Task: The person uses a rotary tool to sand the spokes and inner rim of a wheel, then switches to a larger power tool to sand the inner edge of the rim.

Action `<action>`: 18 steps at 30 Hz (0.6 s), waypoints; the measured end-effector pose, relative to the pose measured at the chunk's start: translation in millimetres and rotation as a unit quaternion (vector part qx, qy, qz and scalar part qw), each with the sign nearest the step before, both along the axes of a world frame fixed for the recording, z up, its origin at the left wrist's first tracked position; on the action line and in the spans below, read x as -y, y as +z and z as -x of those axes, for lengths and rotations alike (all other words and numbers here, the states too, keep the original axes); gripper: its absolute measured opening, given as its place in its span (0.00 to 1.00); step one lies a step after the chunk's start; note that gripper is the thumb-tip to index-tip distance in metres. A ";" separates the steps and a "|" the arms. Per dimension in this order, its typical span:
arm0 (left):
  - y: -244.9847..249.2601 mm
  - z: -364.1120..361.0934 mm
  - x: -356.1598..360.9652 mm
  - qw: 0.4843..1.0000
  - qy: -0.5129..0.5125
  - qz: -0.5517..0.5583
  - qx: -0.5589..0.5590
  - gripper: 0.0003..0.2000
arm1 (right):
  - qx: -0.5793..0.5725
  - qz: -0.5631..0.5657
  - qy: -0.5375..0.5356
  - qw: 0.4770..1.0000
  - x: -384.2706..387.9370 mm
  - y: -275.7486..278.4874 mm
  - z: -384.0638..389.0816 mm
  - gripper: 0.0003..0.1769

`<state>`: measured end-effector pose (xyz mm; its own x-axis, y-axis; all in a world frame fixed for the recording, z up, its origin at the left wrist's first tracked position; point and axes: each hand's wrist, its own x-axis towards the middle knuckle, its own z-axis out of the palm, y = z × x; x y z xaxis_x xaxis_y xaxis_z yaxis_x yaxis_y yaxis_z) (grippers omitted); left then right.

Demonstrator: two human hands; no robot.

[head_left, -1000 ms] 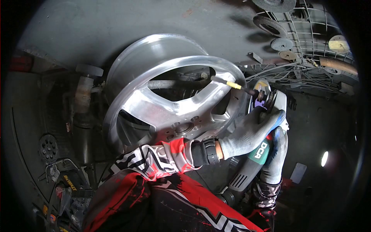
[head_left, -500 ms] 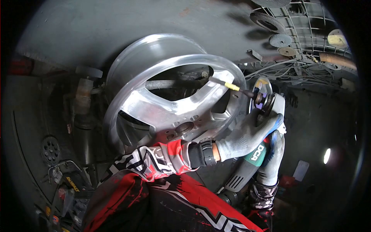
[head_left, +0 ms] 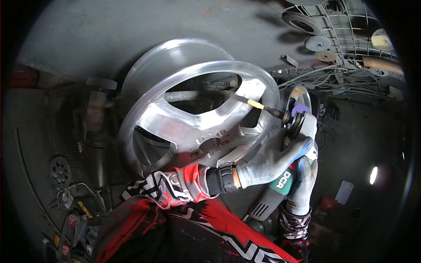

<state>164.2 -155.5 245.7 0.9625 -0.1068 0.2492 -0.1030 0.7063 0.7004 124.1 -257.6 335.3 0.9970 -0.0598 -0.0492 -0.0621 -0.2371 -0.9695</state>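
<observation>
A silvery alloy wheel stands tilted in the middle of the view. My left hand, in a grey-white glove with blue on it, grips the head end of a green and grey DCA angle grinder. Lower on the same tool, my right hand is wrapped round its body, gloved alike. From the grinder's head a dark shaft with a yellow band reaches left. Its blurred grey tip overlaps a spoke of the wheel. Both hands' palms are hidden.
Abrasive discs hang on a wire rack at upper right, above a bundle of cables. Behind the wheel rises a grey panel. Tools, including a yellow-lettered DeWalt one, lie at lower left.
Both hands and the grinder have shifted slightly left and down. The shaft's tip has slid left and down along the spoke, while the wheel has stayed in place.
</observation>
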 end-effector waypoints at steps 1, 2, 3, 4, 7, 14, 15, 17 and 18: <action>6.0 -1.8 -4.8 0.999 -0.032 0.022 -0.014 0.28 | 0.001 0.002 -0.015 1.000 -0.9 1.0 0.2 0.40; 9.6 -1.4 -9.9 0.997 -0.064 0.043 -0.026 0.27 | 0.002 0.004 -0.029 1.000 -3.2 2.0 2.7 0.41; 10.3 -3.0 -13.1 0.997 -0.064 0.044 -0.026 0.27 | 0.002 0.004 -0.029 1.000 -3.7 1.8 3.0 0.41; 10.7 -5.0 -16.4 0.999 -0.034 0.003 0.026 0.27 | 0.020 0.010 -0.047 0.999 -3.4 0.1 2.6 0.42; -3.7 -6.9 -9.9 0.965 0.123 -0.147 0.181 0.26 | 0.033 0.014 -0.054 0.998 -0.8 -2.6 4.7 0.43; -11.7 13.1 -7.9 0.998 -0.045 -0.049 -0.021 0.24 | -0.003 0.019 -0.042 0.999 6.2 -16.8 11.4 0.46; -11.6 14.4 -7.7 0.998 -0.039 -0.041 -0.023 0.23 | -0.007 0.016 -0.033 0.999 5.8 -16.3 10.4 0.45; -5.8 5.5 -7.8 0.992 -0.007 -0.112 0.054 0.22 | -0.015 0.010 -0.024 1.000 10.8 -9.0 5.5 0.45; -5.6 2.9 -11.4 0.975 0.026 -0.178 0.133 0.21 | -0.011 0.012 -0.036 0.999 10.8 -7.9 4.7 0.45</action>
<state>161.4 -144.2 240.1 0.8751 -0.1849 0.4472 -0.3437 0.4129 0.8434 119.5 -268.3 327.4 0.9889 -0.1321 -0.0685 -0.1006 -0.2546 -0.9618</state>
